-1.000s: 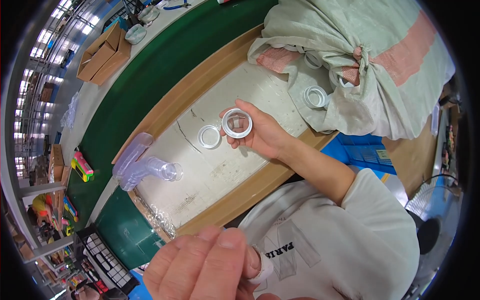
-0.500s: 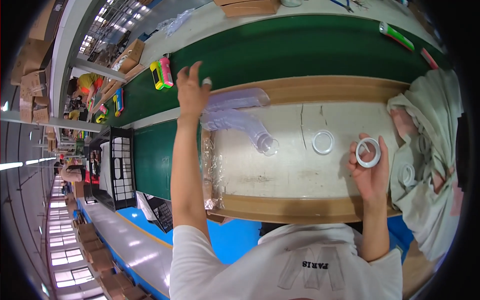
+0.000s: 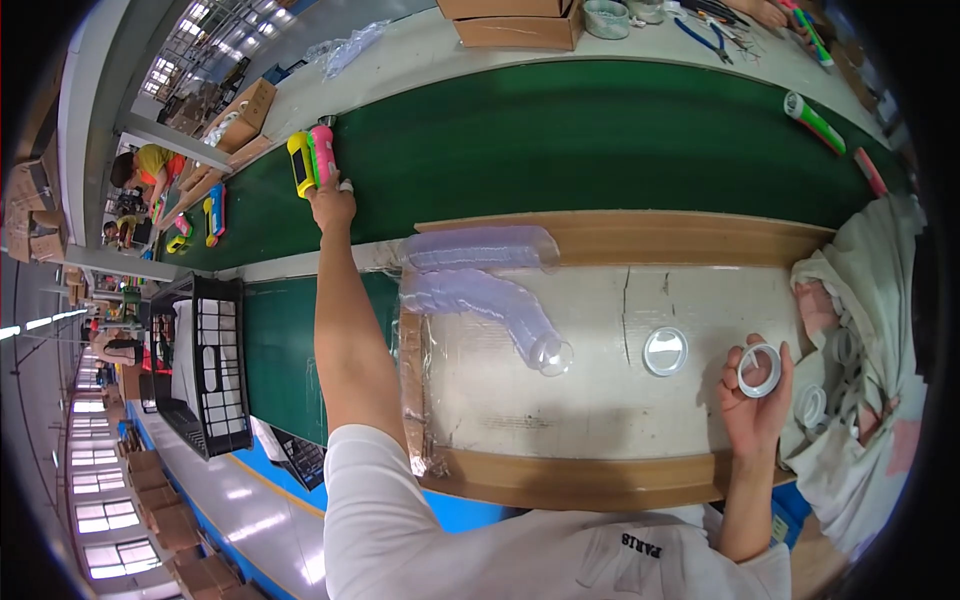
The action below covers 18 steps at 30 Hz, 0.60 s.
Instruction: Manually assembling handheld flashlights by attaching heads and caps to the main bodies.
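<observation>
The left hand [image 3: 332, 205] was stretched far out to the left, over the green conveyor belt [image 3: 560, 140], with its fingers touching the near end of a pink and yellow handheld device [image 3: 311, 160] that lay on the belt. Whether the fingers had closed around the device or only rested against it could not be told. The right hand [image 3: 755, 400] was held near the right edge of the pale work board [image 3: 600, 400], its fingers pinching a white ring [image 3: 759, 370] by the rim, the ring's open face turned up. A second ring [image 3: 666, 351], with a shiny centre, lay flat on the board just left of the right hand and apart from it. Two stacks of clear plastic cups [image 3: 490, 285] lay on their sides across the far left part of the board, between the two hands. A heap of pale cloth [image 3: 860, 380] with more rings in its folds sat at the right, just beside the right hand.

Half a second earlier the left hand was already reaching toward the belt but stood short of the device; by this moment it had arrived at the device's end. The right hand kept the same ring in the same pinch.
</observation>
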{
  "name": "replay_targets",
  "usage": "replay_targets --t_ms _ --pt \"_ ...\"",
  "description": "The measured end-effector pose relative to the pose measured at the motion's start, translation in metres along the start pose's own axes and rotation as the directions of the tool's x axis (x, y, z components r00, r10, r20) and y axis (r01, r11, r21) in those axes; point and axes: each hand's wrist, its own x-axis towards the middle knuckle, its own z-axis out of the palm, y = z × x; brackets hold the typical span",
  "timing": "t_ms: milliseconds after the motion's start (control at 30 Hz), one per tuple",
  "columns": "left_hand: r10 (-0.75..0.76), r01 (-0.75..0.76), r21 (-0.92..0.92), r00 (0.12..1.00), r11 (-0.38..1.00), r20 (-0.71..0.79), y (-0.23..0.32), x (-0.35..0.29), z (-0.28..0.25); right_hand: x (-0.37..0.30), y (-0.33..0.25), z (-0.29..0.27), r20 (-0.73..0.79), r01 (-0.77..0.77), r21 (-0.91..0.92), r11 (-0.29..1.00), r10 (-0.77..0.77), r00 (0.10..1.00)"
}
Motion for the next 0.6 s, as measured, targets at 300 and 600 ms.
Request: replay_targets --t_ms 300,600 --pt "0.181 0.197 -0.958 0.955 0.208 0.235 0.123 -0.132 -0.145 -0.008 -0.001 -0.002 0.024 -0.014 -0.006 1.000 0.014 1.000" --pt "0.604 0.332 -0.932 0.716 0.147 0.351 0.197 -0.306 -0.262 -0.007 0.005 -0.008 0.159 0.050 0.018 0.999 -0.053 0.986"
